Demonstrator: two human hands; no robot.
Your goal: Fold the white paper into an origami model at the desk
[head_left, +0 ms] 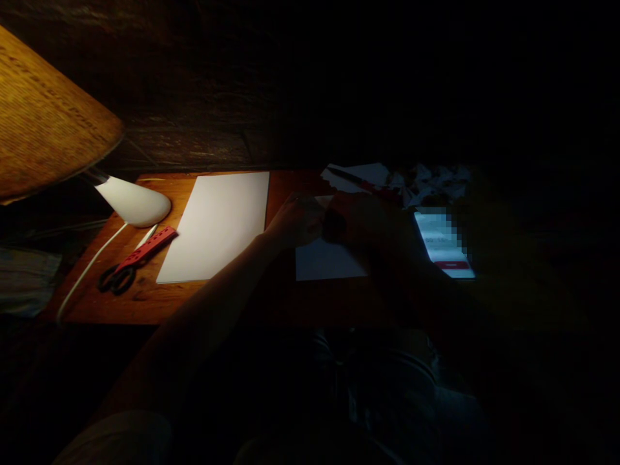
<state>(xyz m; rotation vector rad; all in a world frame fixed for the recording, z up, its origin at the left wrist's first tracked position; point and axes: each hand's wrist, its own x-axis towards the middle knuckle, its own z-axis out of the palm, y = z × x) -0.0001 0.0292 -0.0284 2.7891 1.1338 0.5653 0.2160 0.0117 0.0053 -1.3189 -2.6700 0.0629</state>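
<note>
We count two hands, left (301,219) and right (356,218), meeting over one white sheet (327,259) at the centre of the frame. Shadow hides the fingers, so we cannot tell how tightly they grip. The sheet's left edge points up the frame; with its right side covered, we cannot tell its long axis. We see one lamp (133,201) and one pair of red-and-black scissors (138,257) at left, one blank page (217,226) left of centre, one lit phone (443,242) at right, and crumpled scraps (426,184), too dim to count.

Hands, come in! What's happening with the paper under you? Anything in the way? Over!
Left hand, right hand close together at paper. Grip too dark to tell. Phone nearby, right side.
</note>
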